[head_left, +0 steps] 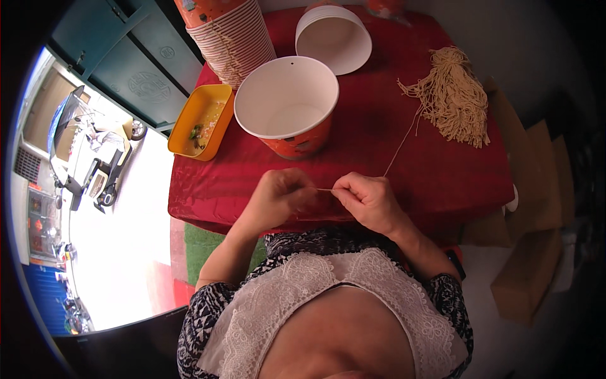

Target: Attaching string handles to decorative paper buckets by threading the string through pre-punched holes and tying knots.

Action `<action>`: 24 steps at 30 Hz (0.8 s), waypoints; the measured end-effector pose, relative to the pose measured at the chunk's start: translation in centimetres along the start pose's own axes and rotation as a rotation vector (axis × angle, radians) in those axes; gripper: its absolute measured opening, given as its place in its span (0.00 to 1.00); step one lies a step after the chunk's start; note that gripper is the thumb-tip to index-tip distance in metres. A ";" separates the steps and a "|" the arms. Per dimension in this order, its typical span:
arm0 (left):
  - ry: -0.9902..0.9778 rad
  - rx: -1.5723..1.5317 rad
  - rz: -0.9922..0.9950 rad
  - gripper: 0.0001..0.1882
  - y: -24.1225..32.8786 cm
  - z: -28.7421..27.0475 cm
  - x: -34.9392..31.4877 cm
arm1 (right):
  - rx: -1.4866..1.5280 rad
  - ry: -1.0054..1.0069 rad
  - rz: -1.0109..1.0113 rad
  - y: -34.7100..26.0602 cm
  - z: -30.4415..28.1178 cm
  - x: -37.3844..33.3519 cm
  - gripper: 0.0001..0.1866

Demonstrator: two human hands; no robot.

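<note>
A thin beige string (400, 149) runs from the bundle of cut strings (456, 101) at the right of the table to my right hand (368, 199). Thumb and forefinger of that hand pinch it near the table's front edge. A short length stretches across to my left hand (284, 196), whose fingers are curled closed around it and a little smeared by motion. Just beyond both hands stands an upright paper bucket (297, 140), white inside and orange outside, with a small hole near its far rim.
The table has a dark red cloth (379, 126). A tall stack of nested buckets (232, 47) rises at the back left, beside a yellow tray (184, 126) with small bits inside. Another white bucket (333, 43) lies tipped behind. Cardboard boxes (527, 271) stand on the right.
</note>
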State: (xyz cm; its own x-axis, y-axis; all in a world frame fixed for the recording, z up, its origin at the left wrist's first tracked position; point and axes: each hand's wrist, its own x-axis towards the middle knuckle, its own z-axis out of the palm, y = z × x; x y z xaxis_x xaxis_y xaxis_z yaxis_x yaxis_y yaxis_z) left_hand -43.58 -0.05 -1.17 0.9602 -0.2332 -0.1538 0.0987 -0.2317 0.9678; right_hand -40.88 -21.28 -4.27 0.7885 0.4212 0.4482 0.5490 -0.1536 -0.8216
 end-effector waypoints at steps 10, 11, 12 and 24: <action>0.650 0.990 0.638 0.17 4.7 -6.2 -0.2 | 0.259 0.202 0.153 -0.2 -1.0 0.4 0.03; 0.564 0.989 0.545 0.25 4.7 -6.4 0.0 | 0.266 0.216 0.137 -0.2 -0.9 0.4 0.03; 0.564 0.992 0.546 0.25 4.7 -6.4 0.3 | 0.268 0.218 0.135 -0.3 -0.9 0.3 0.03; 0.306 0.989 0.738 0.09 5.3 -3.8 2.1 | 0.155 0.375 -0.140 -1.9 -0.7 0.1 0.06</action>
State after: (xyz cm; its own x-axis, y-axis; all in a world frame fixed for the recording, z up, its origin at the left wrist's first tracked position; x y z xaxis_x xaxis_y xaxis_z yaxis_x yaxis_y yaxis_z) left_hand -40.06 1.77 4.41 0.7376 -0.4106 0.5360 -0.5925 -0.7743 0.2223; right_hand -41.68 -21.52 -2.40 0.7709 0.0701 0.6331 0.6327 0.0300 -0.7738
